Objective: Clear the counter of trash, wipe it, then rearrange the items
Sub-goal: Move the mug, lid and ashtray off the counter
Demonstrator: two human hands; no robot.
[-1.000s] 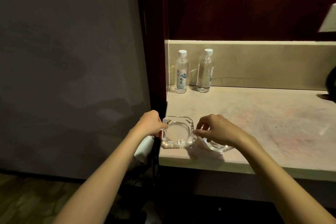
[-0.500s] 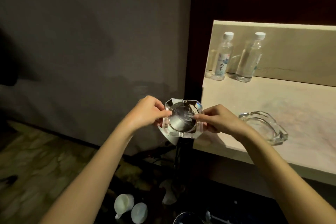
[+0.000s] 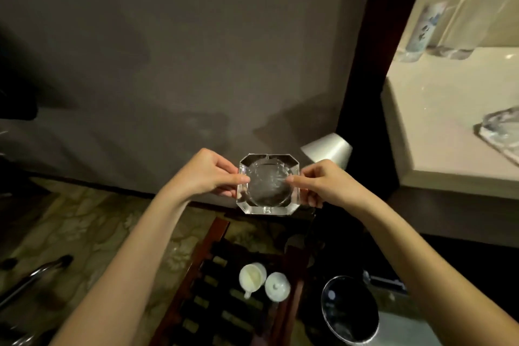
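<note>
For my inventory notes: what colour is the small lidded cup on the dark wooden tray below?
White; the small lidded ceramic cup shows best in the head view.

We see the second ashtray (image 3: 502, 132) cut off at the right edge — the water bottles (image 3: 438, 22) smear, seemingly two.
</note>
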